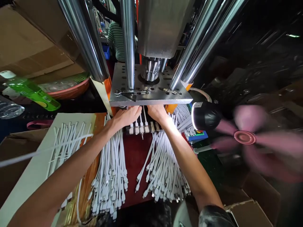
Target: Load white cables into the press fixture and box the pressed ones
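Note:
Both my hands reach under the steel plate (151,94) of a press machine. My left hand (126,116) lies knuckles up on a row of white cable ends (142,127) set in a fixture, its fingertips hidden under the plate. My right hand (157,113) sits close beside it, fingers also tucked under the plate's edge. Two thick bundles of white cables hang toward me: one bundle (111,170) under my left forearm, the other bundle (163,167) under my right forearm. A dark red surface (136,157) shows between them.
Chrome columns (82,37) rise from the plate, and a wrench (132,92) lies on it. More white cables (66,138) rest on a board at left. A green bottle (30,91) lies far left. A pink fan (245,137) spins at right beside a black lamp (204,116). A person in a striped shirt (117,41) stands behind.

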The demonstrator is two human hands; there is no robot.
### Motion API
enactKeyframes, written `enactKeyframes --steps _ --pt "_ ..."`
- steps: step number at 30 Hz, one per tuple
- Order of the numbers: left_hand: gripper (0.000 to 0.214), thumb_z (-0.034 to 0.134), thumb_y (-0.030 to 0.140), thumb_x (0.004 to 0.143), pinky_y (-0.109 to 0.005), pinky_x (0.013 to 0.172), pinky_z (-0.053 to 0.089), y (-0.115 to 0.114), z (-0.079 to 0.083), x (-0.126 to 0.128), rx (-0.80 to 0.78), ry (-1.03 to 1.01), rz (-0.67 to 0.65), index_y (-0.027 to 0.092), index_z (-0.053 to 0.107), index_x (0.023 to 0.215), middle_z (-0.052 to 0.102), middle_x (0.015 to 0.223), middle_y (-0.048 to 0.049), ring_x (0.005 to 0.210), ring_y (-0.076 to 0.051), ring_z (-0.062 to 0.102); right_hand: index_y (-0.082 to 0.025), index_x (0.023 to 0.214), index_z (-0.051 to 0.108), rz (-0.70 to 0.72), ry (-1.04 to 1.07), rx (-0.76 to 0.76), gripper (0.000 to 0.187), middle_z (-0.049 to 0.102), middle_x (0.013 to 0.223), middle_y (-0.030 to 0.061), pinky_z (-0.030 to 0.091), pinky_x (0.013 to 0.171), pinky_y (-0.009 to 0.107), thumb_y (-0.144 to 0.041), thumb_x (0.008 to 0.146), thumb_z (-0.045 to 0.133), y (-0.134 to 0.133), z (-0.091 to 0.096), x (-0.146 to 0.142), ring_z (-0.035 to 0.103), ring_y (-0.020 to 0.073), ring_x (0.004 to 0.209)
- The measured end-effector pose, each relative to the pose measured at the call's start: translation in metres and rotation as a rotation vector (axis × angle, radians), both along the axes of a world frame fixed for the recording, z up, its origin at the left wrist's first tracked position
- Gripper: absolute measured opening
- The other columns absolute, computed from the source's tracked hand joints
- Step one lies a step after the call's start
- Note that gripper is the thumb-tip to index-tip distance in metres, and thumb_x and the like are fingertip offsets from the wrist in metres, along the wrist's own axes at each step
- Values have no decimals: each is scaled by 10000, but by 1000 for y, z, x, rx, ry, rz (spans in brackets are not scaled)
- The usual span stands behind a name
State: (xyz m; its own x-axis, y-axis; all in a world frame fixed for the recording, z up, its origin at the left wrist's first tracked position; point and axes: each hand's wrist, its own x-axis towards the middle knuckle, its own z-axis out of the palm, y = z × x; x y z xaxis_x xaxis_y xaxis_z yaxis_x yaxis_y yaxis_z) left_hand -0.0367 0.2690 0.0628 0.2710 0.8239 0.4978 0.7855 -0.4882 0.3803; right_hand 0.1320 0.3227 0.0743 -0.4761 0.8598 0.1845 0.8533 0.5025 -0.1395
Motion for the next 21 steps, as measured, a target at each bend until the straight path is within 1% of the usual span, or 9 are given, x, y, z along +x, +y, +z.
enactKeyframes --steps 2,3,4,6,8,11,15,18,21 --pt "229 489 301 989 -406 902 532 -49 2 -6 -17 57 18 213 699 962 756 986 -105 1000 -283 710 -168 1337 629 -22 28 20 395 698 1212 154 494 803 321 -107 1004 426 -49 -2 22 659 270 1021" --pt "244 476 317 1002 -390 870 531 -78 -2 -12 -28 145 109 216 684 928 755 991 -101 983 -279 709 -152 1292 636 -64 47 28 343 705 1129 153 479 727 309 -165 1039 404 -78 -7 36 670 251 919" --pt "274 486 361 1004 -360 752 521 -107 -8 -20 -65 227 250 221 659 844 746 903 -88 850 -262 709 -157 1165 663 -166 82 29 285 708 985 121 442 650 299 -270 1069 420 -109 -14 50 660 226 789" --pt "368 484 478 993 -333 540 409 -158 -26 -38 -286 375 454 231 600 746 711 738 -75 598 -246 651 -181 938 652 -364 1 -52 303 654 748 69 306 524 295 -442 1033 532 -165 -32 77 575 194 574" --pt "343 472 434 988 -316 514 362 -189 -45 -54 -520 356 463 237 581 730 700 665 -54 555 -244 644 -204 827 608 -452 -75 -201 273 640 719 55 218 503 292 -399 1013 566 -201 -50 95 539 177 521" --pt "297 482 408 978 -303 565 388 -200 -59 -66 -663 180 472 242 604 764 739 712 -43 627 -240 680 -218 781 572 -495 40 -329 277 646 710 42 258 539 288 -336 1026 515 -216 -65 106 575 195 576" --pt "317 558 518 930 -293 584 406 -193 -47 -70 -659 -60 544 246 628 783 707 725 -23 625 -209 631 -217 828 642 -517 382 -226 298 690 777 57 374 622 309 -409 1015 512 -209 -60 108 602 213 647" --pt "364 661 584 858 -268 559 429 -195 -32 -70 -763 -408 420 239 629 747 605 645 11 592 -178 567 -212 844 676 -478 588 -139 297 682 777 56 406 621 316 -430 998 548 -213 -49 105 569 198 621" --pt "414 690 595 860 -240 513 443 -203 -25 -56 -928 -816 253 220 627 694 545 612 26 554 -146 537 -218 821 663 -415 760 -161 310 617 683 23 409 584 305 -449 1005 569 -224 -40 96 530 182 586"
